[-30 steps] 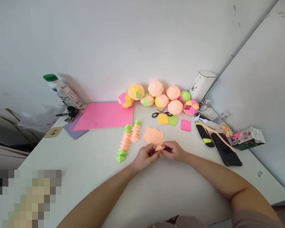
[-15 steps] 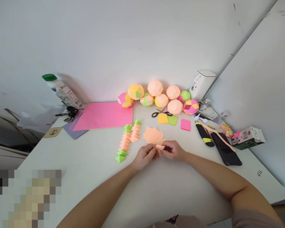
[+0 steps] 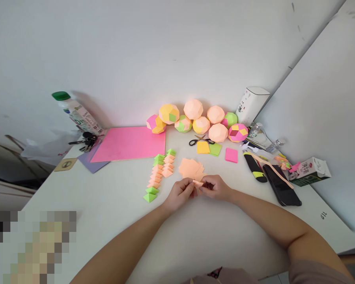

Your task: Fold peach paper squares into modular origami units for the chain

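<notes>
Between my two hands is a small peach sheet of paper, partly folded. My left hand pinches its left side, and my right hand grips the right side with thumb and fingers. Just beyond my fingers lies a loose pile of peach paper squares. To the left of the pile, folded paper pieces in peach and green stand in a long row, with a shorter row beside it. My fingertips cover part of the sheet.
Several faceted paper balls line the wall behind black scissors. Yellow, green and pink paper squares lie nearby. A pink board and a bottle are at left; a cutter, phone and carton at right.
The peach sheet between my fingers has changed shape and now looks narrower, more folded. Both hands stay in nearly the same place, with only small finger movements.
</notes>
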{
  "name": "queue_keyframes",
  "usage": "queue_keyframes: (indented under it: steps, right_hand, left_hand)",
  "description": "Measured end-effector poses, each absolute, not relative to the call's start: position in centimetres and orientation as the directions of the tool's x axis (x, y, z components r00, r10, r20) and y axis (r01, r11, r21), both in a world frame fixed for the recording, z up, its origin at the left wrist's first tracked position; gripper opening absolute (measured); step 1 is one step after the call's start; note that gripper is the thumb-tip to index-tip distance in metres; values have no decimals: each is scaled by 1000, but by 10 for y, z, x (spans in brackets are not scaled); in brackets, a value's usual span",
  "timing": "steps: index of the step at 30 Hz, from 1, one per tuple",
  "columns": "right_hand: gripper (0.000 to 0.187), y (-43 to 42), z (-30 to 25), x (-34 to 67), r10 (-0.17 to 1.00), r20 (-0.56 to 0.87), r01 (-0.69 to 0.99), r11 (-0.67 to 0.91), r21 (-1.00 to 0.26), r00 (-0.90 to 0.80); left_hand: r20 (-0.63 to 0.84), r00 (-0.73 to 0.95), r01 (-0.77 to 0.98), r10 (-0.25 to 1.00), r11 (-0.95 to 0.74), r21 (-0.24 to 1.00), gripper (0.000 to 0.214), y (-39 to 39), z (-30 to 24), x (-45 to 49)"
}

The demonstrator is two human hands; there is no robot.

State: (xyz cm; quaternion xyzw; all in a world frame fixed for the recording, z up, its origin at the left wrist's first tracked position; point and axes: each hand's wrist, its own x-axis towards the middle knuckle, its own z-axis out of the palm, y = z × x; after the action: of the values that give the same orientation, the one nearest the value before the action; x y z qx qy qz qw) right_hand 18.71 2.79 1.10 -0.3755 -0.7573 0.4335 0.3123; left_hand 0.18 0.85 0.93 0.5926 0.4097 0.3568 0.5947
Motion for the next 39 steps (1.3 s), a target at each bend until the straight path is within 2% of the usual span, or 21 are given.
queue_keyframes:
  steps: [8,22,39]
  right_hand:
    - [15,28,9,186,842,158,303,352,-886,-516]
    - [12,29,7,187,837,174,305,372,-877,-519]
    - [15,29,10,186,843,159,317,359,-878,-513]
  left_hand:
    - [-100,397,32,912,95,995,25,9,12,3]
    - [-54,406,62,912,32,998,21,8,11,2]
    - [-65,406,98,911,28,995,21,9,10,2]
